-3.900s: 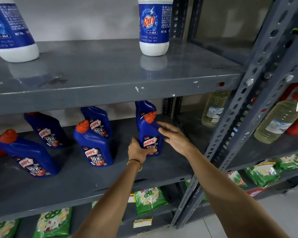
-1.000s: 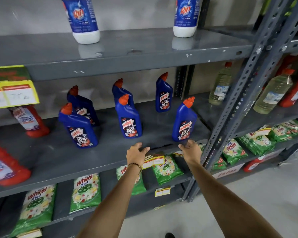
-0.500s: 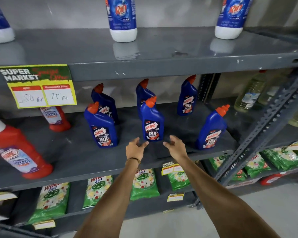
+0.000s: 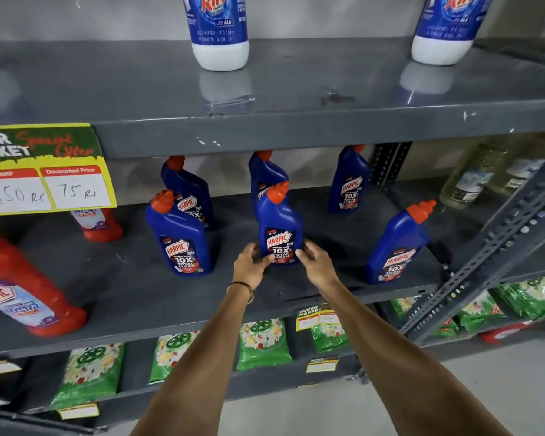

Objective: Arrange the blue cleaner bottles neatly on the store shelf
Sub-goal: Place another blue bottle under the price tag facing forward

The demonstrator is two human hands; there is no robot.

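Half a second ago both hands hovered open just short of the middle front Harpic bottle [image 4: 279, 228]; now they have closed in on it. The left hand [image 4: 249, 262] cups its lower left side and the right hand [image 4: 317, 262] its lower right, fingers curled against the label, the bottle upright on the shelf at frame centre.

The grey metal shelf [image 4: 139, 287] runs across the middle of the frame, with scuffed paint and a perforated upright [image 4: 491, 256] slanting at the right. Six blue bottles stand on it in two loose rows of three: front left bottle [image 4: 180, 234], front right bottle [image 4: 397, 243] leaning, and three behind [image 4: 189, 190] [image 4: 266, 174] [image 4: 350, 180].

A red Harpic bottle [image 4: 22, 284] leans at the lower left. White-based Rin bottles [image 4: 219, 29] stand on the upper shelf. Green detergent packets [image 4: 263, 344] lie below.

The blue labels read "HARPIC 10X TOTAL CLEAN". A yellow price tag [image 4: 44, 168] at the left reads "Special Offer", "150 Rs", "Discounted Price 75 Rs".
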